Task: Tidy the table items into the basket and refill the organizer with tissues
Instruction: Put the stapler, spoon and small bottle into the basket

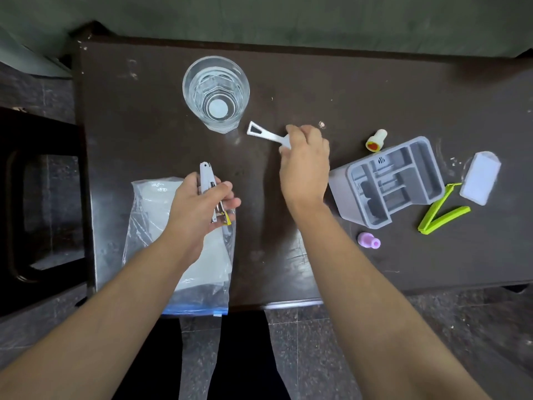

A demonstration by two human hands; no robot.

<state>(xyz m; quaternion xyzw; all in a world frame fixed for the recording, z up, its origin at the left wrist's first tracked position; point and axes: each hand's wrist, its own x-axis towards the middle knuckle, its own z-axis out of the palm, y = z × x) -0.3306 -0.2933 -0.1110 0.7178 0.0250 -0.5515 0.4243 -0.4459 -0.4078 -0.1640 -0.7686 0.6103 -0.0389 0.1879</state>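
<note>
Now R hand [302, 157] pinches white clip [265, 134].

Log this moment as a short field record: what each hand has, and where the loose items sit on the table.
left hand: grips a bundle of white clips above the plastic bag
right hand: pinches a white clip near the glass
organizer: grey, tilted, right of the right hand
green clip: open, beside the organizer
small bottles: purple one, yellow one
white block: far right
</note>
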